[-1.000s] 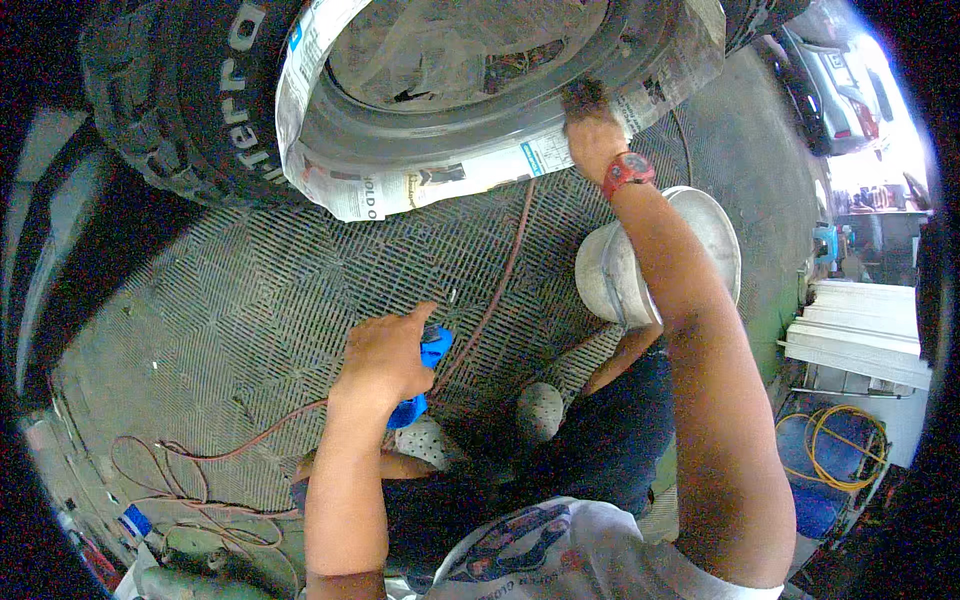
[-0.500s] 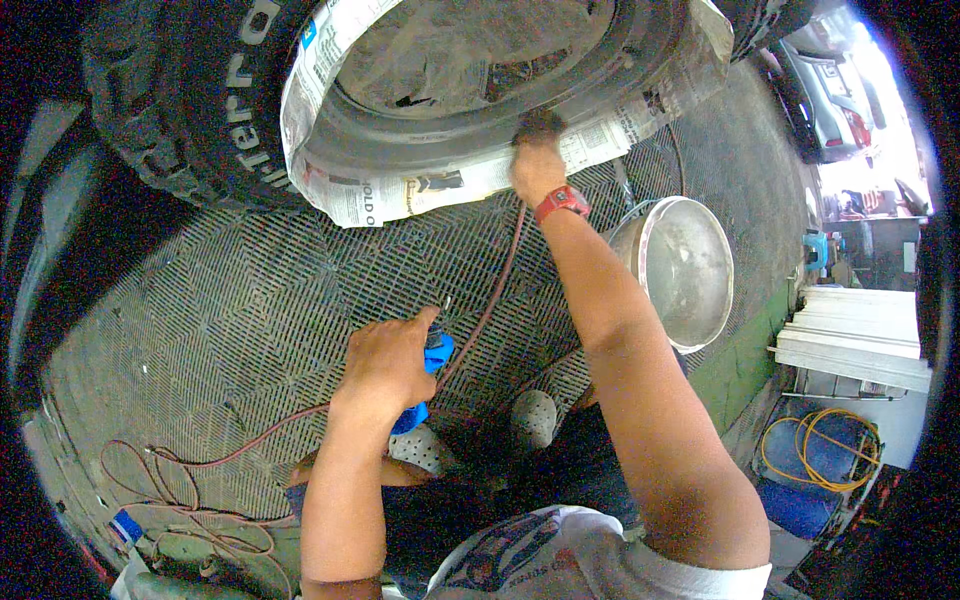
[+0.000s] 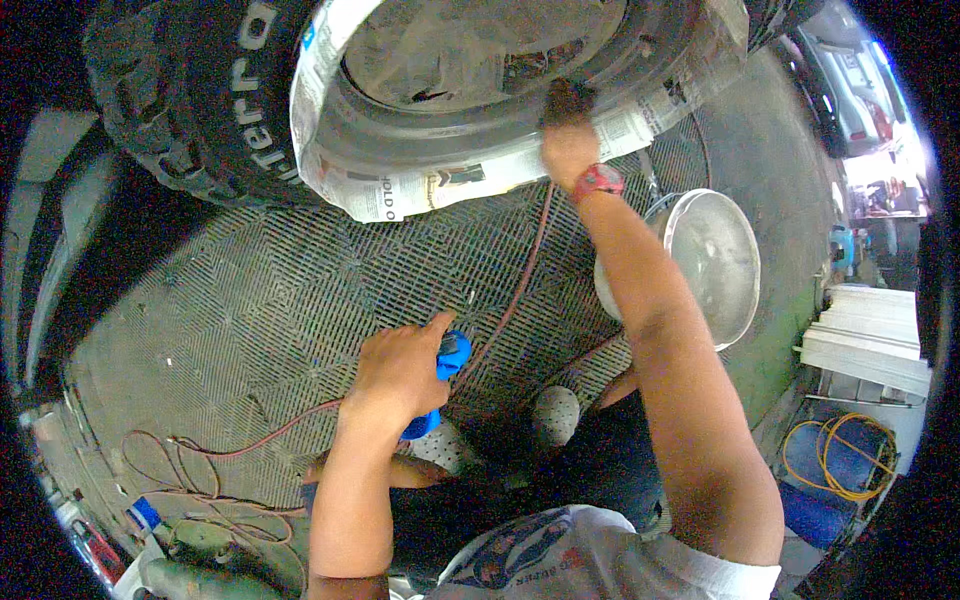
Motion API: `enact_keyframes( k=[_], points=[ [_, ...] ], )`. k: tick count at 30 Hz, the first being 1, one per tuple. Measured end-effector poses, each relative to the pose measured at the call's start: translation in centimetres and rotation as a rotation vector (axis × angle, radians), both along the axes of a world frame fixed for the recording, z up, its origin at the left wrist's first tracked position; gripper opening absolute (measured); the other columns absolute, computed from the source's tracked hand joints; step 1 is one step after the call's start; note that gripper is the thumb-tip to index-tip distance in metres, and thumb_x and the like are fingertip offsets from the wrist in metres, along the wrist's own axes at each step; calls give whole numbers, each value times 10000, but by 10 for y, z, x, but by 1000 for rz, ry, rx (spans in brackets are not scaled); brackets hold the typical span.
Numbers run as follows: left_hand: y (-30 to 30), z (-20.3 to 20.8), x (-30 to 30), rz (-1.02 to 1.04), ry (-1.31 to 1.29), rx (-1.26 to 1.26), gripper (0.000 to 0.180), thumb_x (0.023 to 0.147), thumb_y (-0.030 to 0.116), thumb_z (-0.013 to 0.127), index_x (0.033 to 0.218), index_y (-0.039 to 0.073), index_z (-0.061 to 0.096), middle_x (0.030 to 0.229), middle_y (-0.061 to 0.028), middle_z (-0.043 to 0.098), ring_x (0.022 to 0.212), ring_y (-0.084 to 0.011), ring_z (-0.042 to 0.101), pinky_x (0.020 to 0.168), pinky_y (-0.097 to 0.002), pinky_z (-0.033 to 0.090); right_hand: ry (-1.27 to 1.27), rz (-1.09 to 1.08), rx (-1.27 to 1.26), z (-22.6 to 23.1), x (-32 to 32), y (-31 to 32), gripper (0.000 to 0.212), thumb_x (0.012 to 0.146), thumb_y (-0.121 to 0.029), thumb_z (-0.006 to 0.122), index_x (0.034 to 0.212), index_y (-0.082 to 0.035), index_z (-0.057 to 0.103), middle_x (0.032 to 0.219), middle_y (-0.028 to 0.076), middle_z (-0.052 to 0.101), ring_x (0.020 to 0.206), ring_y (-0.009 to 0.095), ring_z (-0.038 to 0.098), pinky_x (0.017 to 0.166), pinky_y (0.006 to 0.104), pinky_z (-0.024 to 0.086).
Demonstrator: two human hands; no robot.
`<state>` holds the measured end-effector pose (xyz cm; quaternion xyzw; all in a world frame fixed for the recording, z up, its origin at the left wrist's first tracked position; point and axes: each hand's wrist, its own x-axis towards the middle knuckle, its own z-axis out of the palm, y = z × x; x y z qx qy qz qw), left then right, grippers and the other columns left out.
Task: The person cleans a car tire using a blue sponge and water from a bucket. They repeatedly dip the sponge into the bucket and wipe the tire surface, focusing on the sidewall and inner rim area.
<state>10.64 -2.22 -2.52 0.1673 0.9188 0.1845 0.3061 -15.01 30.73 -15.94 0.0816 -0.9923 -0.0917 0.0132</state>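
Observation:
A large wheel with a black tyre (image 3: 150,100) fills the top; newspaper (image 3: 430,190) is tucked around its grey metal rim (image 3: 450,135). My right hand (image 3: 572,150), a red watch (image 3: 600,181) on its wrist, reaches to the lower right of that rim. At its fingers is a dark, pad-like thing (image 3: 568,100); blur hides its kind and most of the fingers. Lower left, my left hand (image 3: 400,370) is wrapped round a blue object (image 3: 454,354) with a dark top part, held above the floor. My index finger lies along its top; the palm covers its middle.
A round pale bucket (image 3: 712,265) stands right of my right forearm. A red hose (image 3: 530,260) crosses the ribbed floor mat (image 3: 300,290) and coils at lower left. White panels (image 3: 865,335) and a coiled yellow hose (image 3: 835,455) are at the right, a parked car (image 3: 850,95) beyond.
My right hand has shifted slightly up and right along the rim with the dark thing. My left hand stays closed on the blue object. The whole view has shifted a little.

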Motion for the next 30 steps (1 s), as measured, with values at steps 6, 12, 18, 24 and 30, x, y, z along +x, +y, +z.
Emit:
enact_keyframes(
  k=[6, 12, 18, 24, 30],
  points=[
    [-5, 13, 1, 19, -65, -60, 800, 752, 220, 768, 1521, 193, 547, 1036, -234, 774, 952, -448, 747, 832, -558, 602, 209, 26, -525, -46, 28, -183, 500, 924, -198, 568, 1313, 110, 629, 1321, 316, 666, 1141, 453, 680, 1105, 567, 453],
    [-10, 27, 11, 66, -129, -171, 792, 757, 281, 769, 1509, 172, 548, 1014, -250, 764, 937, -469, 739, 846, -560, 604, 43, 18, -1137, 30, 41, -268, 481, 951, -154, 597, 1357, 103, 612, 1383, 330, 638, 1251, 470, 634, 1117, 519, 476],
    [-5, 17, 2, 28, -186, -279, 767, 792, 282, 742, 1515, 148, 524, 1078, -236, 767, 1014, -445, 738, 905, -545, 589, 54, 206, -1689, 94, 31, -285, 378, 942, -121, 545, 1250, 17, 716, 1293, 288, 701, 1201, 462, 658, 1089, 505, 503],
    [-5, 10, 4, 14, -228, -333, 741, 807, 349, 751, 1480, 116, 545, 1127, -246, 763, 1052, -443, 734, 947, -551, 580, 11, 123, -2413, 186, 20, -268, 371, 1065, -140, 464, 1344, 5, 661, 1345, 206, 691, 1225, 357, 646, 1062, 466, 505],
    [2, -10, -2, -4, -127, -185, 777, 814, 330, 760, 1532, 168, 512, 1126, -252, 761, 1068, -430, 736, 973, -525, 581, 173, 315, -3311, 275, 30, -134, 283, 1014, -115, 489, 1227, -81, 672, 1202, 129, 687, 1085, 297, 632, 969, 466, 526]
  ],
)
